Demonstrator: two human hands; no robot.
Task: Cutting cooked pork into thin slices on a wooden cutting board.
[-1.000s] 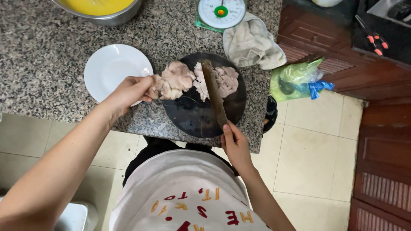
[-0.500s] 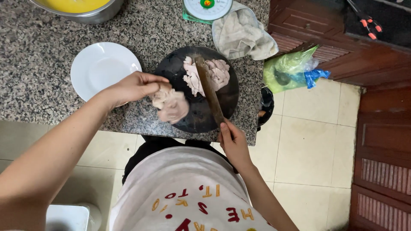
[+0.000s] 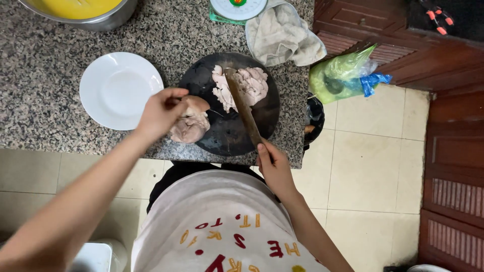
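Note:
A round dark cutting board (image 3: 262, 118) lies on the speckled granite counter (image 3: 45, 75). My left hand (image 3: 161, 112) grips a pale piece of raw meat (image 3: 190, 126) at the board's near-left edge. More pale meat (image 3: 247, 85) lies at the board's far side. My right hand (image 3: 273, 166) holds the handle of a long knife (image 3: 242, 106), whose blade rests across the board and over that meat.
An empty white plate (image 3: 118, 88) sits left of the board. A metal bowl of yellow liquid (image 3: 80, 10) stands far left, a kitchen scale (image 3: 237, 7) and a crumpled cloth (image 3: 282, 35) behind the board. Green and blue plastic bags (image 3: 348, 73) hang at the counter's right end over tiled floor.
My left hand pulled one piece of meat from the board's far side to its near-left edge. The knife stayed over the other meat.

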